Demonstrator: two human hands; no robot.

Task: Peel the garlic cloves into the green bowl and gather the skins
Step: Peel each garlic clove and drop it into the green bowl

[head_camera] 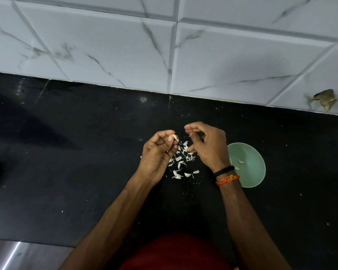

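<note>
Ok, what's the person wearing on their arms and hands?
Both forearms are bare, with no sleeves and no gloves. The right wrist carries a black band and, just below it, an orange thread bracelet. The left hand and wrist show nothing worn. A red garment shows at the bottom.

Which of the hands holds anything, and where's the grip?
Left hand pinches a garlic clove by its near end. Right hand: fingers curled, contents unclear.

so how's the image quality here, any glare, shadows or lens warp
Head view: wide-angle warp bends the wall tiles and counter edge; dim light, soft shadow on the black counter at left, a small glare streak bottom left; left hand, garlic clove and skins stay reasonably sharp.
</note>
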